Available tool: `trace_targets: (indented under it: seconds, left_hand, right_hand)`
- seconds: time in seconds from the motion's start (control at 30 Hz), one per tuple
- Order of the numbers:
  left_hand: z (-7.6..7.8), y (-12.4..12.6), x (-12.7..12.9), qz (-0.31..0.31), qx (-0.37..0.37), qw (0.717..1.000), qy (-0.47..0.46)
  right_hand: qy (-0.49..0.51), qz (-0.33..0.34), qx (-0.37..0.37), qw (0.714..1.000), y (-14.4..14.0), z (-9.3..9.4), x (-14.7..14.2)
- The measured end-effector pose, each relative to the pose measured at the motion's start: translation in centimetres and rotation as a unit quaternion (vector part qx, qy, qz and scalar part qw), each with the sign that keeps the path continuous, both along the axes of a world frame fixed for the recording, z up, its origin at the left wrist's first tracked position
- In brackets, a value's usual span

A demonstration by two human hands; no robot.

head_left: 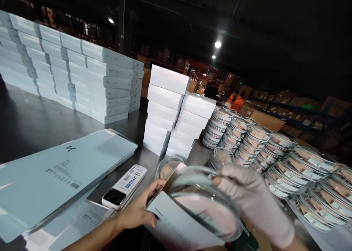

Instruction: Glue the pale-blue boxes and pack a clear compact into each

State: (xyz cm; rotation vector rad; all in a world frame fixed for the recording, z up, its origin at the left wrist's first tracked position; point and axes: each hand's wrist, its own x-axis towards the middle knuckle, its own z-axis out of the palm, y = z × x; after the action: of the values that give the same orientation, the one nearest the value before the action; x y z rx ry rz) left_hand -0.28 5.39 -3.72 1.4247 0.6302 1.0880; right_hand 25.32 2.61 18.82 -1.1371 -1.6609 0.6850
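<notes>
My left hand (137, 210), bare, pinches the near edge of a white box (176, 221) between thumb and fingers; my gloved right hand (255, 203) curls around the far rim of a clear round container (203, 203), which sits tilted at the box opening between both grips. Risk: the smooth plastic could slip from the glove, or the rim could catch the box flap and crease it. The container appears transparent, shallow and lidded, with a pinkish content. Right of my grip stand stacked round containers (275, 148).
</notes>
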Motion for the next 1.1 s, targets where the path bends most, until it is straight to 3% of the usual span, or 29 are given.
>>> trace_targets:
  seconds: [0.07, 0.17, 0.27, 0.37, 0.43, 0.53, 0.63, 0.73, 0.8, 0.87, 0.9, 0.97, 1.1]
  left_hand:
    - [-0.4, -0.4, -0.1, 0.013, -0.001, 1.000, 0.003]
    - [-1.4, -1.1, -0.4, 0.039, -0.006, 0.999, 0.006]
    - [-2.0, -1.9, -0.9, 0.078, -0.009, 0.997, 0.008]
    - [-1.4, -2.7, -1.2, 0.113, 0.066, 0.991, 0.000]
    - [-0.5, -3.2, -1.0, 0.122, 0.125, 0.984, 0.021]
    - [0.5, -3.9, 0.1, 0.174, 0.133, 0.974, 0.055]
    - [0.4, -4.6, 1.3, 0.259, 0.086, 0.962, 0.006]
    - [0.3, -4.8, 1.2, 0.279, 0.037, 0.959, 0.010]
    - [0.6, -4.5, 0.3, 0.233, 0.017, 0.969, 0.078]
    - [1.0, -3.7, -1.0, 0.170, 0.019, 0.976, 0.135]
    - [1.1, -3.3, -1.6, 0.141, 0.026, 0.978, 0.148]
    - [1.3, -2.5, -2.6, 0.090, 0.045, 0.981, 0.166]
    - [1.6, -1.4, -3.3, 0.041, 0.047, 0.975, 0.213]
  right_hand:
    - [-0.071, 0.041, 0.049, 0.995, -1.3, -2.9, -1.0]
    - [-0.022, -0.082, 0.177, 0.980, -2.9, -8.4, 0.0]
    - [0.107, -0.157, 0.140, 0.972, -4.1, -14.2, 0.9]
    - [0.159, -0.107, 0.074, 0.979, -4.8, -18.8, -0.8]
    - [0.140, -0.081, 0.053, 0.985, -4.9, -20.8, -2.6]
    - [0.118, -0.130, 0.041, 0.984, -4.9, -22.1, -5.3]
    - [0.174, -0.224, -0.026, 0.958, -5.2, -21.9, -7.4]
    - [0.238, -0.186, -0.054, 0.952, -5.4, -21.0, -7.1]
    - [0.189, -0.168, -0.040, 0.967, -5.6, -20.3, -4.5]
    - [0.054, -0.235, -0.061, 0.969, -5.9, -19.7, -0.2]
    - [-0.033, -0.302, -0.094, 0.948, -6.0, -19.5, 2.3]
    - [-0.099, -0.371, -0.151, 0.911, -6.1, -19.5, 7.0]
    - [-0.095, -0.364, -0.269, 0.887, -6.1, -20.9, 11.9]
